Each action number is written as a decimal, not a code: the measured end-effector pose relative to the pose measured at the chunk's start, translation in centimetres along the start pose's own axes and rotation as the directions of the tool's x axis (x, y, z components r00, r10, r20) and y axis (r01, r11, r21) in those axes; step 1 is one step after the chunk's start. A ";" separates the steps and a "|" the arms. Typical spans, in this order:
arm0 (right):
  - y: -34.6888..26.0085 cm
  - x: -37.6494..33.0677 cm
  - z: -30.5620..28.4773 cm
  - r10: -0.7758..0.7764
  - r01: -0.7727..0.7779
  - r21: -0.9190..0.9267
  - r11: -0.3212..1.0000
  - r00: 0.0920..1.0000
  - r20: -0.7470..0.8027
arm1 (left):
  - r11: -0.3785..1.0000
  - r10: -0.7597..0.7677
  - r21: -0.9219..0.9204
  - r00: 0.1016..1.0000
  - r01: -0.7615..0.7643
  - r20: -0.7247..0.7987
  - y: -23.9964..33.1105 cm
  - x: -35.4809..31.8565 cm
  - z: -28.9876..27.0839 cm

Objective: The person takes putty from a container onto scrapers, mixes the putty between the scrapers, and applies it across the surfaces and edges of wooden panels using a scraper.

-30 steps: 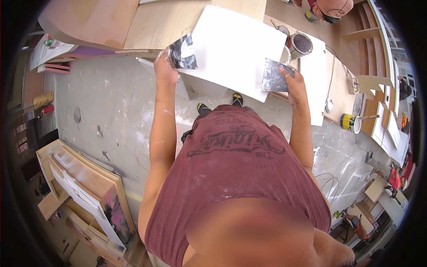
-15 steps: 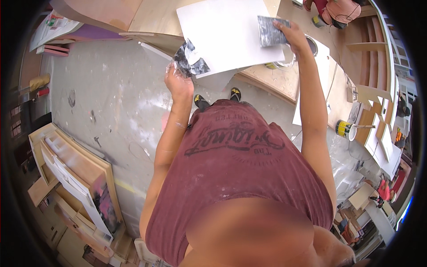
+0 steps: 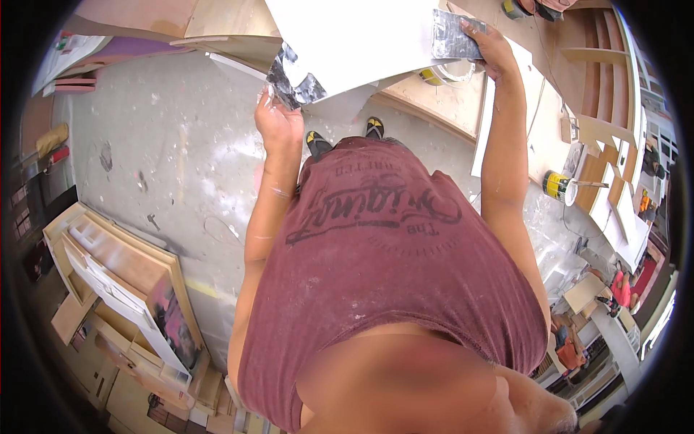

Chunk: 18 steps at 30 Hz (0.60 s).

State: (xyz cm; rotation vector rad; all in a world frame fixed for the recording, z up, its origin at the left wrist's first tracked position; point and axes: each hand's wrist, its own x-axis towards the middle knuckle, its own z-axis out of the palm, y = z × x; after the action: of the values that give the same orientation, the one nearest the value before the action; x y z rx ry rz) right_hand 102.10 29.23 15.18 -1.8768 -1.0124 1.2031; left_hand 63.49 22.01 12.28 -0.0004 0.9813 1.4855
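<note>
My left hand [image 3: 280,126] grips a dark, smeared putty plate [image 3: 312,92] carrying a lump of white putty [image 3: 293,71]. This plate is at the near left edge of a white board [image 3: 354,36]; whether they touch I cannot tell. In my right hand [image 3: 497,54] is a flat grey putty scraper [image 3: 454,36], streaked with white. Its blade overlaps the board's right edge in the picture. The board's far end lies outside the picture.
An open can [image 3: 448,74] stands on a wooden panel [image 3: 426,101] just below the scraper. Further right is a yellow-and-black bucket [image 3: 559,186] with a stick across it. Stacked cabinet parts [image 3: 130,289] lean at left. Another person [image 3: 553,7] shows at the top right.
The view has shifted, so the board sits higher in the picture. My right hand has moved the scraper outward to the board's right edge. My left hand still holds the plate near the board.
</note>
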 end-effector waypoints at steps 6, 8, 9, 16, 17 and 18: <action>0.3 -0.9 2.7 -0.105 0.100 0.035 0.994 0.969 0.221 | 1.000 -0.011 -0.013 0.994 0.013 0.107 -0.5 0.0 -0.9; -0.9 -2.1 3.8 -0.040 0.017 0.157 0.987 0.989 0.144 | 0.997 0.064 0.035 0.992 -0.068 0.110 -0.4 -0.3 -1.1; -1.4 -2.2 4.3 -0.044 0.006 0.269 0.963 0.989 0.138 | 0.996 0.080 0.028 0.992 -0.083 0.102 -0.3 -0.5 -0.9; -5.8 -7.7 9.1 -0.179 0.018 0.596 0.803 0.961 0.211 | 0.975 0.141 0.154 0.982 -0.160 0.125 1.6 -2.3 1.7; -6.1 -8.3 10.9 -0.196 -0.018 0.626 0.780 0.942 0.272 | 0.970 0.161 0.164 0.979 -0.181 0.127 1.9 -2.6 1.5; -6.2 -8.8 12.1 -0.192 -0.029 0.605 0.796 0.935 0.297 | 0.970 0.168 0.157 0.978 -0.186 0.123 2.1 -2.8 1.7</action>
State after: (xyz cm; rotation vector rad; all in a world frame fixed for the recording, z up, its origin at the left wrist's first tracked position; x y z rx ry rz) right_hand 86.93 25.96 19.87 -1.1292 -0.7425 1.6088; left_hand 63.24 20.97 16.08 0.2942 1.0356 1.5432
